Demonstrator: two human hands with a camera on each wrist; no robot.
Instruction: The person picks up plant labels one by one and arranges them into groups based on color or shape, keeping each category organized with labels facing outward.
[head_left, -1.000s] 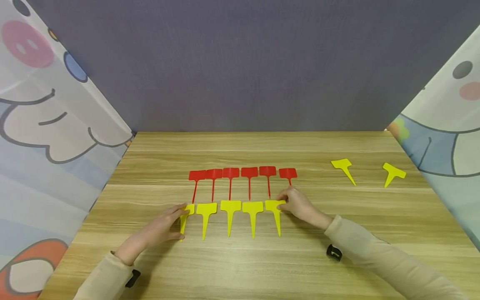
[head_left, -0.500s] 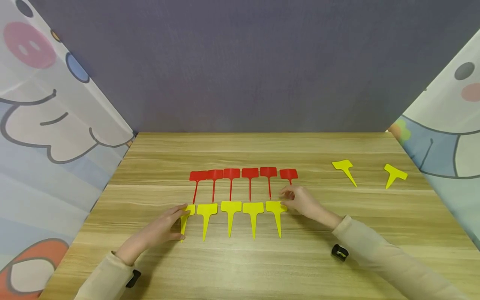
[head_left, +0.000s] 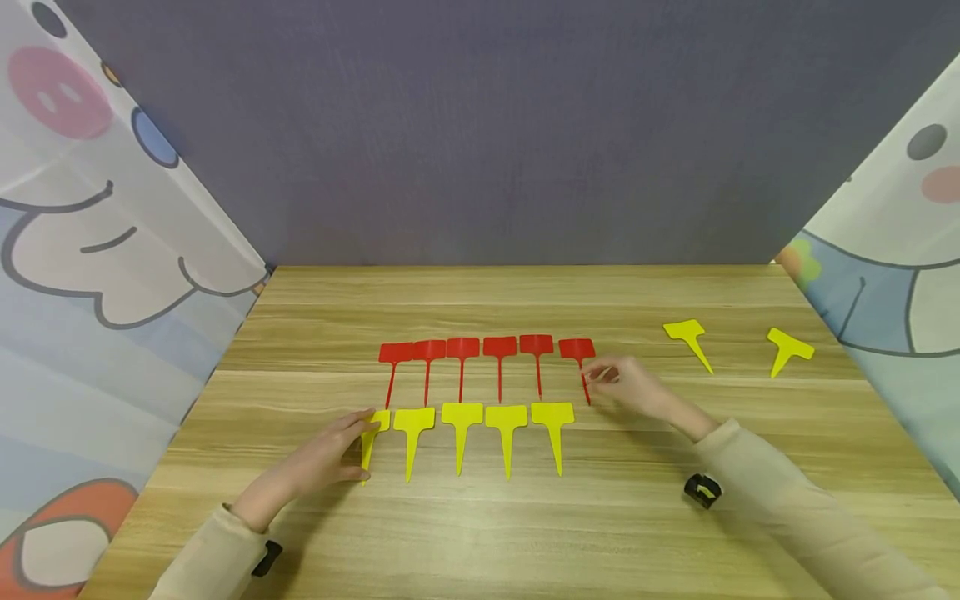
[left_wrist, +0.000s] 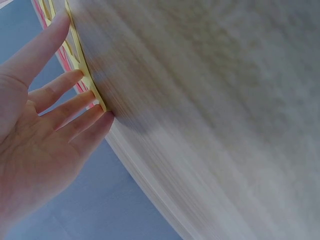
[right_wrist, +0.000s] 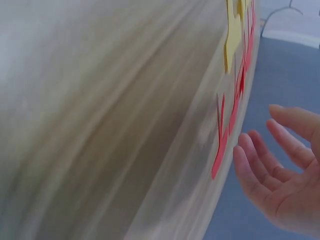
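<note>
A row of several red plant labels (head_left: 500, 347) lies on the wooden table, heads away from me. Closer in is a row of several yellow T-shaped plant labels (head_left: 506, 415). My left hand (head_left: 322, 458) rests at the leftmost yellow plant label (head_left: 381, 419), partly covering it. In the left wrist view, its fingers (left_wrist: 65, 112) reach out straight and touch the label's edge, the thumb near its stem. My right hand (head_left: 633, 385) is raised by the stem of the rightmost red plant label (head_left: 576, 348); the right wrist view shows its loosely bent fingers (right_wrist: 257, 155) holding nothing.
Two more yellow plant labels, one (head_left: 686, 330) slanted and another (head_left: 790, 343) beside it, lie apart at the right rear of the table (head_left: 480, 542). A grey panel (head_left: 525, 133) stands behind, with cartoon-printed cloths (head_left: 60, 333) at both sides.
My right hand has come off the rightmost yellow label in the near row and moved right and away from me, uncovering the last red label's stem. The left hand has stayed put.
</note>
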